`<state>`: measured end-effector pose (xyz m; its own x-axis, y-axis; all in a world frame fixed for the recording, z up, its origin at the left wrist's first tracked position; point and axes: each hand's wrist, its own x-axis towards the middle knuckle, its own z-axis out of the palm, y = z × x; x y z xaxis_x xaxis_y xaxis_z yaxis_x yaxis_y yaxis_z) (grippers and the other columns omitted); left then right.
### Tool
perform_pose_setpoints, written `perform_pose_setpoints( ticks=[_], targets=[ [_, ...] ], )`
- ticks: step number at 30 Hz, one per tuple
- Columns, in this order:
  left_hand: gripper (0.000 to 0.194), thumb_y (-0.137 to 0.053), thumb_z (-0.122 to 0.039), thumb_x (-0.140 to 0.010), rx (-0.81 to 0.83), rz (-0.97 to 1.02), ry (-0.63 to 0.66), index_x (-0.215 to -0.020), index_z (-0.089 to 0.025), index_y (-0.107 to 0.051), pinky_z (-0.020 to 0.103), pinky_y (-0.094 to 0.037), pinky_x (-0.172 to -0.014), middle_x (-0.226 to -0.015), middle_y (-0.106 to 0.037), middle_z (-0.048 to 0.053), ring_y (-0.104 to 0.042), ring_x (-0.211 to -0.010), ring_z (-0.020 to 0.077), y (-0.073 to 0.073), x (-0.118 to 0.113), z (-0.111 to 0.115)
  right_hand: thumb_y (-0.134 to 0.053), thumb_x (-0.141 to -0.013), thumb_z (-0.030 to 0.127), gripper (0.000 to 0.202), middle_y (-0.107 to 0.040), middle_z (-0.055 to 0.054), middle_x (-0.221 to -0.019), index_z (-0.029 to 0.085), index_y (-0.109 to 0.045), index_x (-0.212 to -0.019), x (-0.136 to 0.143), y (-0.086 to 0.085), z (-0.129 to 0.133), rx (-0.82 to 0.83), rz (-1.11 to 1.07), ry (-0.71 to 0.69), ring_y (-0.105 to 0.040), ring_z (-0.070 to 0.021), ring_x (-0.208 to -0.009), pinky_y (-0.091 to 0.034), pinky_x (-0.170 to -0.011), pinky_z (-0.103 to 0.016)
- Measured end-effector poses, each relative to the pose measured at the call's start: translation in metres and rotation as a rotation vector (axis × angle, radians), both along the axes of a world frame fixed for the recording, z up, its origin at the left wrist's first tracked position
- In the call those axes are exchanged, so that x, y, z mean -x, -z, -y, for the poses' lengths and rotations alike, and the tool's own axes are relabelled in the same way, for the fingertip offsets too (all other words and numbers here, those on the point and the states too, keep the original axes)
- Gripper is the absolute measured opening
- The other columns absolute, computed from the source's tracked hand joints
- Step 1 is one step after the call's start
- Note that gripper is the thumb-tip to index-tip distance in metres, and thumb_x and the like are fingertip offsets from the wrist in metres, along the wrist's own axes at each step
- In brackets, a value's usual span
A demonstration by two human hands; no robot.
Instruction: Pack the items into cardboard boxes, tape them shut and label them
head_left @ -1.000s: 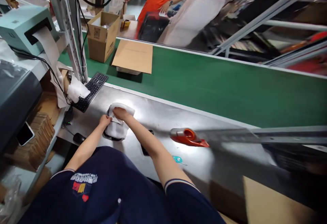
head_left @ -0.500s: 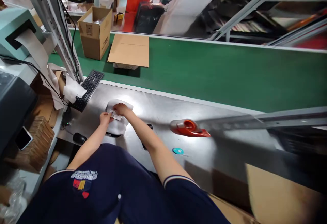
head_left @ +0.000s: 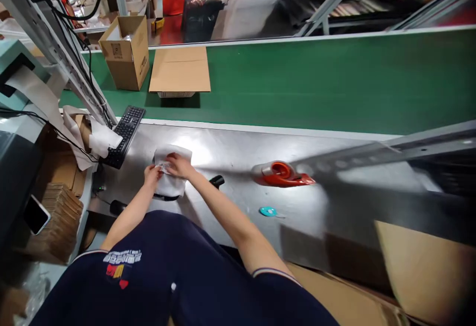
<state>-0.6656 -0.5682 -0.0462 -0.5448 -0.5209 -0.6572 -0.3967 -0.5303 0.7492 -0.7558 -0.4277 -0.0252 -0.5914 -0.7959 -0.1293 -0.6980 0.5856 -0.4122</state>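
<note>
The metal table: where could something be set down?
The table is bare between the white package and red tape dispenser, near its far edge. The green surface is bare right of the flat cardboard. Crowded left side: keyboard, mouse, left hand and right hand at the package.

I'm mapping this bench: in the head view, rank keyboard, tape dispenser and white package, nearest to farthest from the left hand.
1. White package: at the left hand.
2. Keyboard: ahead, to its left.
3. Tape dispenser: well to its right.

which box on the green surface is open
The taller left box, nearer the metal post: its inside shows, whereas flat cardboard covers the right box.
</note>
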Motion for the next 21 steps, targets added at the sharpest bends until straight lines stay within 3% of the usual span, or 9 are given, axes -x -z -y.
perform_pose_setpoints(
  ticks=[2,5,11,13,16,18,21],
  targets=[
    [0.026,-0.078,-0.017,-0.082,-0.016,-0.049,0.031,-0.104,-0.018,-0.063,0.022,-0.052,-0.061,-0.076,-0.073,0.0,-0.071,-0.065,0.0127,-0.002,-0.012,0.002,-0.068,-0.1,0.045,0.052,-0.064,-0.017,-0.146,0.016,-0.066,-0.142,-0.023,0.005,-0.009,0.026,-0.027,0.023,-0.059,-0.0312,-0.129,-0.048,-0.107,-0.04],
    [0.029,-0.07,-0.02,-0.086,-0.018,-0.11,0.094,-0.114,-0.018,-0.064,0.023,-0.054,-0.065,-0.093,-0.079,0.006,-0.077,-0.083,0.0165,-0.002,-0.026,0.007,-0.055,-0.105,0.046,0.046,-0.065,-0.02,-0.142,0.016,-0.068,-0.137,-0.048,0.013,-0.008,0.031,-0.053,0.088,-0.057,-0.0347,-0.129,-0.046,-0.107,-0.045],
    [0.06,-0.069,-0.009,-0.08,0.112,-0.191,0.172,-0.137,-0.022,-0.057,0.03,-0.058,-0.092,-0.13,-0.076,0.012,-0.072,-0.121,0.0214,0.003,-0.045,-0.002,-0.041,-0.11,0.029,0.037,-0.073,-0.016,-0.132,0.017,-0.074,-0.121,-0.048,0.018,0.01,0.006,-0.032,0.07,-0.061,-0.0298,-0.125,-0.043,-0.106,-0.04],
    [0.075,-0.071,-0.006,-0.077,0.283,-0.201,0.229,-0.148,-0.023,-0.05,0.035,-0.055,-0.107,-0.142,-0.07,0.014,-0.064,-0.136,0.0238,0.008,-0.05,-0.012,-0.042,-0.109,0.025,0.035,-0.075,-0.018,-0.124,0.015,-0.075,-0.116,-0.045,0.018,0.011,-0.019,-0.023,0.075,-0.064,-0.0295,-0.119,-0.044,-0.104,-0.039],
    [0.087,-0.07,-0.009,-0.082,0.686,-0.157,0.389,-0.161,-0.019,-0.036,0.043,-0.046,-0.121,-0.148,-0.066,0.018,-0.057,-0.143,0.0277,0.021,-0.056,-0.025,-0.041,-0.109,0.025,0.035,-0.076,-0.018,-0.121,0.014,-0.073,-0.117,-0.042,0.017,0.012,-0.058,-0.014,0.134,-0.066,-0.0299,-0.116,-0.045,-0.102,-0.037],
    [0.084,-0.065,-0.011,-0.087,0.893,-0.126,0.482,-0.164,-0.017,-0.032,0.045,-0.044,-0.124,-0.148,-0.065,0.018,-0.057,-0.142,0.0284,0.03,-0.058,-0.029,-0.037,-0.111,0.027,0.037,-0.076,-0.018,-0.122,0.014,-0.071,-0.121,-0.039,0.016,0.013,-0.084,-0.003,0.202,-0.068,-0.0296,-0.114,-0.047,-0.097,-0.036],
    [0.068,-0.058,-0.011,-0.092,1.088,-0.09,0.631,-0.158,-0.018,-0.044,0.045,-0.046,-0.122,-0.149,-0.065,0.017,-0.058,-0.14,0.0287,0.039,-0.058,-0.031,-0.037,-0.111,0.029,0.038,-0.078,-0.017,-0.12,0.012,-0.068,-0.125,-0.029,0.013,0.016,-0.114,0.026,0.293,-0.072,-0.0286,-0.107,-0.049,-0.087,-0.033]
  ],
)
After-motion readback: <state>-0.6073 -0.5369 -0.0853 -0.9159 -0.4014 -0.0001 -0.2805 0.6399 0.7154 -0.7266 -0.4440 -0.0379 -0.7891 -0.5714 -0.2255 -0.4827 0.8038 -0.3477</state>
